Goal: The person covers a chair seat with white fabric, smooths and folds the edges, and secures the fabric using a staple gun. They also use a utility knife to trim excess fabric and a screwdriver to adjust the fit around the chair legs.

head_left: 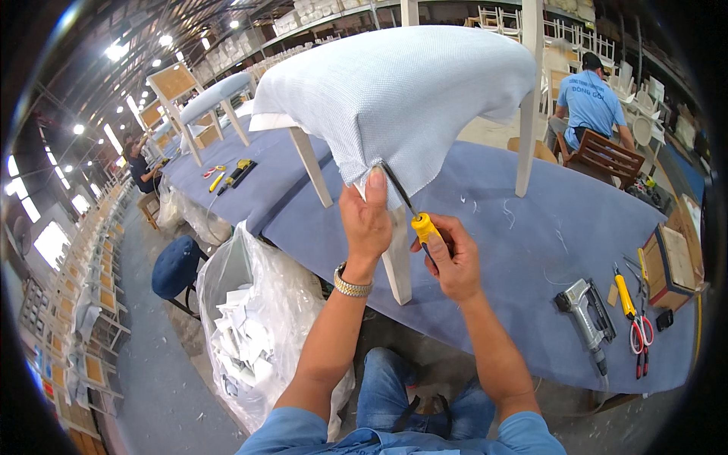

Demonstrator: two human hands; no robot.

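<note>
A chair seat draped in pale blue woven fabric (409, 91) stands in front of me on white wooden legs (396, 258). At its near corner my left hand (366, 220) pinches the hanging fabric, thumb up, just above the front leg. My right hand (453, 262) grips the yellow and black handle of a screwdriver-like tool (426, 226). The tool's thin dark shaft slants up and left, its tip at the fabric fold beside my left thumb. Whatever lies under the fold is hidden.
A staple gun (585, 318), red-handled scissors (641, 334) and a yellow-handled tool (624, 294) lie right on the blue-covered table (500, 303), near a box (671, 265). A clear bag of white scraps (250, 334) stands below left. Another person (591, 106) sits at the back right.
</note>
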